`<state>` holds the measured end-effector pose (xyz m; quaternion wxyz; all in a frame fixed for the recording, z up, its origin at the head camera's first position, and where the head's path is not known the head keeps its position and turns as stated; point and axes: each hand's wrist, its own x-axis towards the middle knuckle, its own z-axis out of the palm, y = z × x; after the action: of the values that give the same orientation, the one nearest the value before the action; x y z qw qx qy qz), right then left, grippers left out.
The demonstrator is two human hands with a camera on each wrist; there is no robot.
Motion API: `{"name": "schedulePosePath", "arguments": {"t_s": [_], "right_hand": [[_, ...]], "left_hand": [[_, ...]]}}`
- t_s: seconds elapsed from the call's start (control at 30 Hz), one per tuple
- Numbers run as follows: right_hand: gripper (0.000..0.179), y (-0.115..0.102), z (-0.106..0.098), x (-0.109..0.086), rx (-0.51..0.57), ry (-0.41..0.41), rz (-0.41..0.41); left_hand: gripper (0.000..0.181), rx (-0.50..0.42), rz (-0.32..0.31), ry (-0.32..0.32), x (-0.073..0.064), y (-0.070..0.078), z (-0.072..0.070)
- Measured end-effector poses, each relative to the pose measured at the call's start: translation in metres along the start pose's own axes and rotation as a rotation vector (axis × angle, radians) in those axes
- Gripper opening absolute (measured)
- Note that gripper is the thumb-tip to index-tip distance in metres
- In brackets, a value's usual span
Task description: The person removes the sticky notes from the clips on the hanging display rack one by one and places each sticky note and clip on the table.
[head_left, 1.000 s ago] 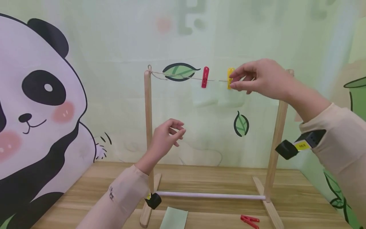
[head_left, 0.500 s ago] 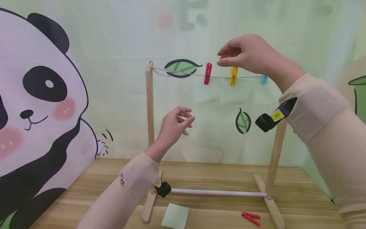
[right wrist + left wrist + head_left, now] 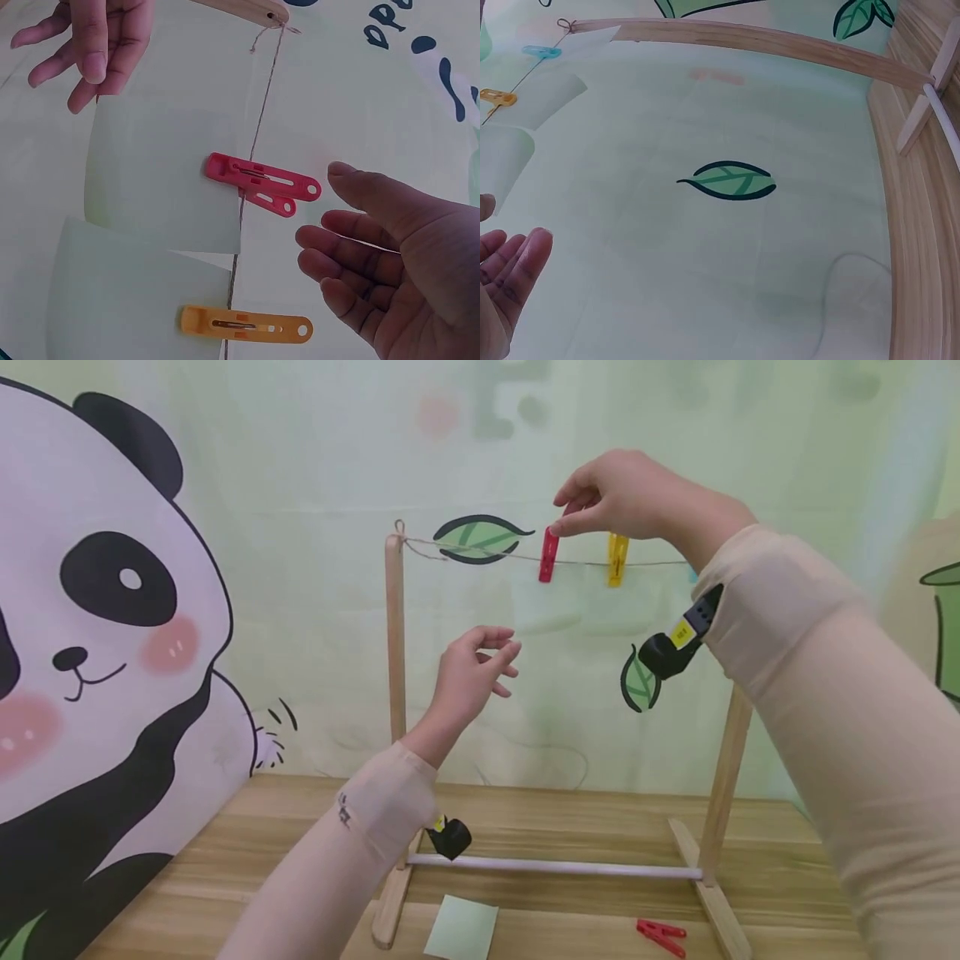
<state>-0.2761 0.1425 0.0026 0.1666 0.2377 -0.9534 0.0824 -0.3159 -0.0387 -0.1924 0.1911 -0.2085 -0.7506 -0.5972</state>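
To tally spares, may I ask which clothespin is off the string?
The red clothespin on the table; the other red, yellow and blue ones grip the string.

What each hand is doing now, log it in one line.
right hand: beside red clothespin on string, not gripping | left hand: raised, holding nothing | table: pale green paper, loose red clothespin

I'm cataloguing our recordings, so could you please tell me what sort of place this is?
Probably an indoor play or demonstration corner: a wood-grain table bearing a wooden clothesline rack, before a pale green backdrop showing a cartoon panda.
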Motion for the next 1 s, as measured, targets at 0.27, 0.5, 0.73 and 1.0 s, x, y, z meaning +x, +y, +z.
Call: {"name": "schedulePosePath", "arguments": {"t_s": [0.27, 0.5, 0.73, 1.0], "right_hand": [[0.046, 0.002, 0.000, 0.008, -0.011, -0.038, 0.000], [0.043, 0.006, -0.001, 0.011, -0.044, -0.110, 0.020], [0.039, 0.008, 0.001, 0.012, -0.051, -0.133, 0.008], [0.037, 0.011, 0.002, 0.012, -0.025, -0.136, 0.014]], "left_hand": [[0.026, -0.013, 0.001, 0.017, 0.006, 0.006, 0.003], [0.030, -0.051, -0.016, -0.007, 0.008, 0.008, 0.012], [0.024, -0.082, 0.006, 0.009, 0.009, 0.010, 0.017], [0.019, -0.127, 0.001, 0.013, 0.009, 0.015, 0.020]]}}
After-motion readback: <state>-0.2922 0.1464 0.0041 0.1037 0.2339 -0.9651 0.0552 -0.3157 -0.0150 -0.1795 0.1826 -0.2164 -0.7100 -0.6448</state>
